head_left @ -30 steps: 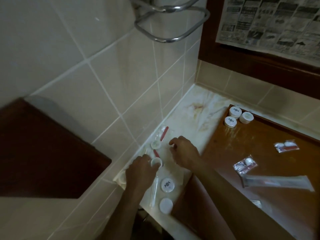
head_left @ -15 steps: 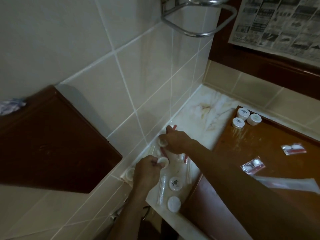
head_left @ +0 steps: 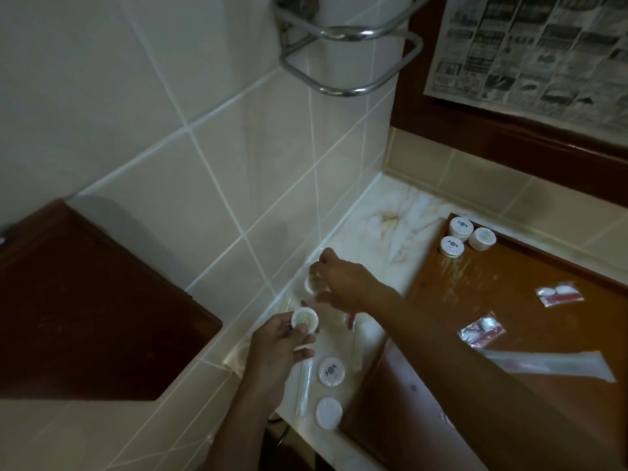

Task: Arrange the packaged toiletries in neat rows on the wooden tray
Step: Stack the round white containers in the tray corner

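Beside the wooden tray [head_left: 509,300], the left hand [head_left: 275,348] holds a round pack [head_left: 304,321]; the right hand [head_left: 339,280] curls its grip round another pack [head_left: 312,283].

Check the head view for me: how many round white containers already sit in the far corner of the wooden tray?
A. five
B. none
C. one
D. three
D: three round white containers cluster together in the far corner of the wooden tray, while the left hand holds another one off the tray, over the marble counter.
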